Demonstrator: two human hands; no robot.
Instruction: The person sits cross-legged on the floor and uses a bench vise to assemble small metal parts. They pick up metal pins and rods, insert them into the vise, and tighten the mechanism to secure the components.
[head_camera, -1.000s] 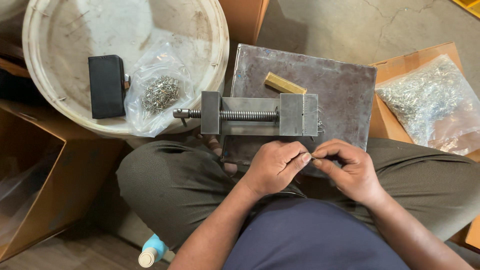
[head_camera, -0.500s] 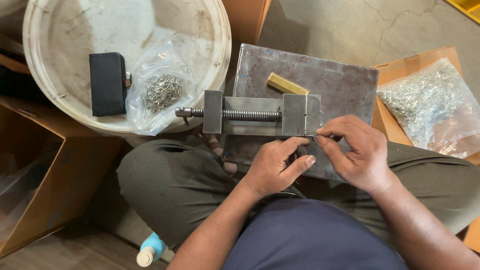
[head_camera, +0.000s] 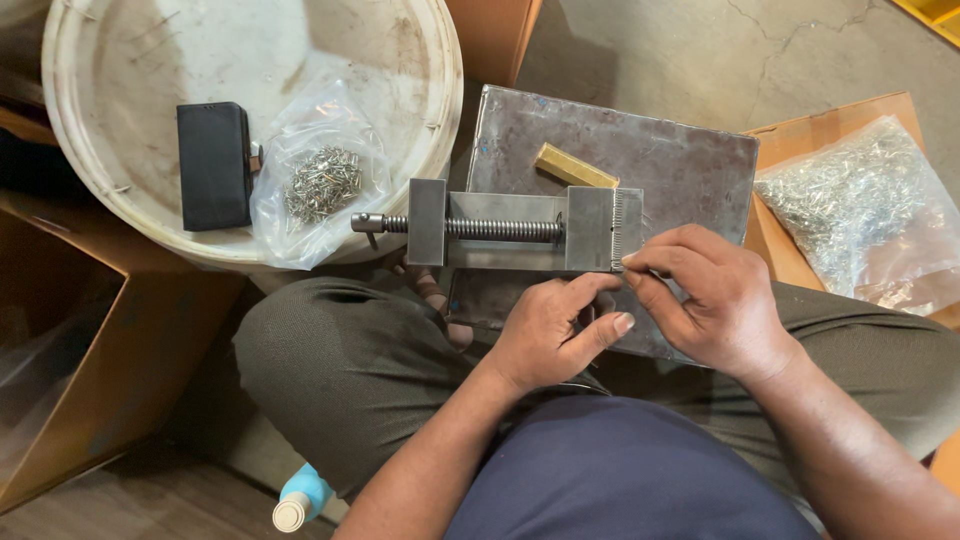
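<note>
Right hand (head_camera: 715, 305) sits at centre-right of the frame, fingertips (head_camera: 640, 262) pinched narrow at the right end of the small steel vise (head_camera: 520, 228). Whatever is between them is too small to make out. Left hand (head_camera: 555, 330) is just below the vise, centre frame, fingers loosely curled, thumb out toward the right hand; can't tell if it holds anything.

The vise lies flat on a grey metal plate (head_camera: 650, 150), screw handle pointing left and overhanging the plate edge. The plate rests on the person's lap. A short brass bar (head_camera: 575, 168) lies on the plate just above the vise, not touching it.

Upper left: white round tub (head_camera: 120, 40) holding a black box (head_camera: 213, 165) and a clear bag of small screws (head_camera: 320, 185), side by side. Right edge: a bigger clear bag of shiny metal parts (head_camera: 865, 215) on cardboard (head_camera: 800, 130). Bottom left: blue bottle with white cap (head_camera: 298, 498), by the knee.
</note>
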